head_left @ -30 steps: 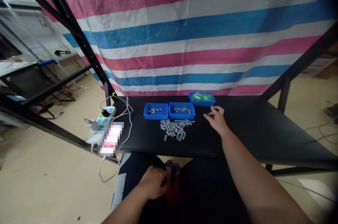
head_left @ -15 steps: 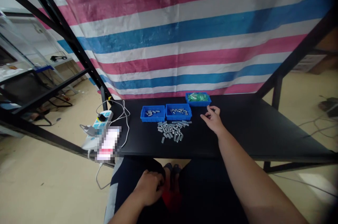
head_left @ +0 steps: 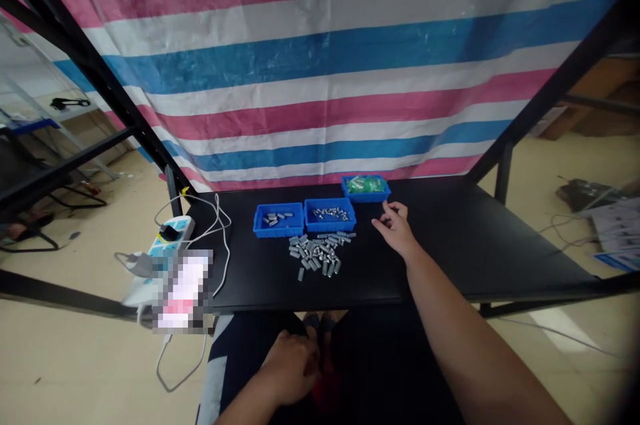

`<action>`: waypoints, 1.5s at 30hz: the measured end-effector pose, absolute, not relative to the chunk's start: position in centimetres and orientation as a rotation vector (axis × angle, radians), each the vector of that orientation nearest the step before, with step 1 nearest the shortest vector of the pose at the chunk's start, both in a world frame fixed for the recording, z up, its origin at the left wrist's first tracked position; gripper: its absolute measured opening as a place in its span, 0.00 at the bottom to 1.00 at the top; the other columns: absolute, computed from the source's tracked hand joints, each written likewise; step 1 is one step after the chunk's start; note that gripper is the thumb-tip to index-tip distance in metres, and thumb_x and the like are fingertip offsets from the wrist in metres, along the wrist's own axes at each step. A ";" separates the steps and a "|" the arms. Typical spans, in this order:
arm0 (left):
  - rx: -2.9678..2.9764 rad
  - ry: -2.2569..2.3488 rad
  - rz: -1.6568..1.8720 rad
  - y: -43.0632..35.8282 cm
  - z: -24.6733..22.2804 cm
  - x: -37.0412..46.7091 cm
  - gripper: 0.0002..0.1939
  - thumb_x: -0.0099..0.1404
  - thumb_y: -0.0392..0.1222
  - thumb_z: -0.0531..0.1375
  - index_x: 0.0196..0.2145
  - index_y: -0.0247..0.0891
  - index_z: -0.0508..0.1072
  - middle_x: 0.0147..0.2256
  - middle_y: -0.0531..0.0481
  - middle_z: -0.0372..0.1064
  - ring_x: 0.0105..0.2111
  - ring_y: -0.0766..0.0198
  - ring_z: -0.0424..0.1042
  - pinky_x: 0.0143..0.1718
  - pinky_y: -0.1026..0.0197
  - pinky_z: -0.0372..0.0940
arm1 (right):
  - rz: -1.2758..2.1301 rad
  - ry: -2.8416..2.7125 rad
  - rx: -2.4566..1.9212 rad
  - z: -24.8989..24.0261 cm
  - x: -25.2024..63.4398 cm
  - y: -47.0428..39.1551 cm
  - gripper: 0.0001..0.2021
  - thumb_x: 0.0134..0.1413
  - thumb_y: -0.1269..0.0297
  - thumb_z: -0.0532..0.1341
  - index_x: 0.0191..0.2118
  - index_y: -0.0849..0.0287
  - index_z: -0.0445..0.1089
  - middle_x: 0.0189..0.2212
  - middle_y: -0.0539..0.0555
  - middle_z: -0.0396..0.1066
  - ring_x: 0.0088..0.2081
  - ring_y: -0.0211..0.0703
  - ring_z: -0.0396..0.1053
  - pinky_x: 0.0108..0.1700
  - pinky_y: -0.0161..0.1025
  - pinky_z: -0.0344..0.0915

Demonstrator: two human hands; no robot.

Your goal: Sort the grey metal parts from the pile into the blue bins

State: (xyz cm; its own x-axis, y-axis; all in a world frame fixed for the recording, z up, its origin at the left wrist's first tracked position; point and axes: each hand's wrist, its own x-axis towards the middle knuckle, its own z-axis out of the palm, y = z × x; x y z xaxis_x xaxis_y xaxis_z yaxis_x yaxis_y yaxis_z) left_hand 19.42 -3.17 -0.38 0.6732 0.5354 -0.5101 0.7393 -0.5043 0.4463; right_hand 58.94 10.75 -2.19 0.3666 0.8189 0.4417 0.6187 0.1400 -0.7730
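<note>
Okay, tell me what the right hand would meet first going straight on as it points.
Most likely the blue bin holding green material, just beyond the right hand; the hand's height is unclear, so it might pass over the rim.

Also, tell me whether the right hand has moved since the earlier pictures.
No: the right hand is still just off the green-filled blue tray, by its near right corner.

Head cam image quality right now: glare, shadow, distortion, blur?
Head view: specular glints on the striped tarp; upper-right corner black; dark trousers in deep shadow; bright patch on the right floor; periphery stretched and soft; metal pieces small, fine detail unreadable.
</note>
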 end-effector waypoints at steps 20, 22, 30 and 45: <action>2.249 1.003 -0.352 -3.6 -1.3 19.4 0.12 0.62 0.49 0.59 0.41 0.43 0.74 0.43 0.47 0.77 0.48 0.49 0.74 0.57 0.44 0.59 | 1.144 -0.469 -0.423 9.1 46.5 2.3 0.16 0.55 0.48 0.61 0.25 0.54 0.66 0.31 0.50 0.59 0.32 0.41 0.59 0.34 0.41 0.65; 2.246 0.999 -0.391 -3.5 -1.1 19.6 0.13 0.62 0.49 0.58 0.43 0.43 0.74 0.45 0.46 0.76 0.49 0.49 0.73 0.58 0.43 0.58 | 1.247 -0.448 -0.358 10.9 44.3 1.1 0.16 0.55 0.49 0.62 0.25 0.54 0.63 0.31 0.50 0.59 0.33 0.42 0.59 0.34 0.41 0.64; 2.228 0.988 -0.459 -3.4 -0.4 20.0 0.20 0.63 0.48 0.56 0.51 0.43 0.73 0.48 0.43 0.75 0.54 0.46 0.70 0.59 0.44 0.56 | 1.412 -0.394 -0.104 14.0 39.6 -0.9 0.17 0.52 0.48 0.65 0.26 0.53 0.63 0.31 0.50 0.58 0.32 0.41 0.57 0.33 0.40 0.60; 2.235 0.978 -0.464 -3.5 -0.9 19.8 0.21 0.62 0.48 0.57 0.53 0.45 0.71 0.49 0.45 0.74 0.54 0.47 0.70 0.60 0.45 0.55 | 1.414 -0.480 -0.099 15.5 38.1 -2.5 0.19 0.49 0.48 0.68 0.27 0.53 0.60 0.29 0.48 0.52 0.29 0.40 0.51 0.31 0.39 0.57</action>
State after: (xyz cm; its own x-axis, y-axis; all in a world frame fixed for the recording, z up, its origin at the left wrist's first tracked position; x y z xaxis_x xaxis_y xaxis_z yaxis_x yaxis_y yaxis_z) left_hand 19.81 -3.52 -0.87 0.6597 0.5209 -0.5418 0.7491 -0.5134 0.4186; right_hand 38.12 -2.48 15.49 0.0778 0.9619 0.2621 -0.9227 0.1691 -0.3466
